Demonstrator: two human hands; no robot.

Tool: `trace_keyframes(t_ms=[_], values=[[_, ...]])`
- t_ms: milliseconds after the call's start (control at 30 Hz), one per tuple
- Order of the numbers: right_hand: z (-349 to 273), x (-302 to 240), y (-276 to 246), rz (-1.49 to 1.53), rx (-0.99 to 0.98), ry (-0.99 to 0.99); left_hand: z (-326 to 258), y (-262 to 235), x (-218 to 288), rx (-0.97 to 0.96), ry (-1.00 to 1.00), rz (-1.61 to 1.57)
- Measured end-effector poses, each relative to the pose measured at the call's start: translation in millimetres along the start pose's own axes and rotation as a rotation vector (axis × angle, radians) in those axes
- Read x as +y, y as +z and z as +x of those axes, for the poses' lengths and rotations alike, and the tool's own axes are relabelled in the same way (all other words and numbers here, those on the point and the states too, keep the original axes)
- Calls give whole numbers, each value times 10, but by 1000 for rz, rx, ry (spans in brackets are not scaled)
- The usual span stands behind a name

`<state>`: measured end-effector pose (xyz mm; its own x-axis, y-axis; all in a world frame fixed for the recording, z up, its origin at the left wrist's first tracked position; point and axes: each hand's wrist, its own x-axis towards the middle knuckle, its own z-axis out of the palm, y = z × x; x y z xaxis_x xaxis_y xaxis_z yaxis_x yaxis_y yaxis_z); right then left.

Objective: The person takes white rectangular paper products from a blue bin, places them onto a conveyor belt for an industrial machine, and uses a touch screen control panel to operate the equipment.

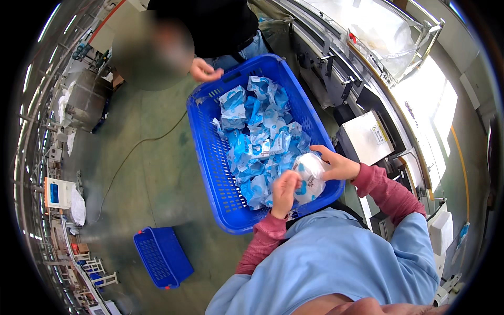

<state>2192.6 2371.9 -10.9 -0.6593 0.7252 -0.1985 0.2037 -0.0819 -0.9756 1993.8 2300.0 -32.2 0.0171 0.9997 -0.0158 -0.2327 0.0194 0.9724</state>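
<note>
A blue plastic basket (215, 202) with slotted walls is in front of me, heaped with crumpled blue-and-white plastic packets (257, 149). Over its near right corner I have a white plastic packet (311, 177) with blue patches and dark print. My right hand (337, 164) grips the packet's right side, thumb and fingers spread around it. Curled fingers of my left hand (285, 193) pinch at its left edge; the fingertips are partly hidden. At the far rim another person's hand (206, 71) rests near the basket's handle slot.
A smaller blue basket (164, 257) sits on the green floor at lower left. A cable (139, 143) trails across the floor. Machinery with a white box (366, 140) runs along the right side. The other person (210, 26) stands beyond the basket. A scale (56, 193) is far left.
</note>
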Motion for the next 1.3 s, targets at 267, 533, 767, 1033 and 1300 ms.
trace_keyframes(t_ms=[267,533,767,1033,1300], values=[[-50,-43,201,-515,141,-252,390,-189,11,-250,-120,460],[-221,42,199,-174,102,-159,219,-2,50,-84,-320,-229],[-477,-214,109,-242,360,-169,32,-383,79,95,-198,-182],[-700,263,46,1171,363,-46,-129,-1283,-692,64,92,996],[-759,532,219,1228,218,-29,-29,-941,-843,-321,0,1399]])
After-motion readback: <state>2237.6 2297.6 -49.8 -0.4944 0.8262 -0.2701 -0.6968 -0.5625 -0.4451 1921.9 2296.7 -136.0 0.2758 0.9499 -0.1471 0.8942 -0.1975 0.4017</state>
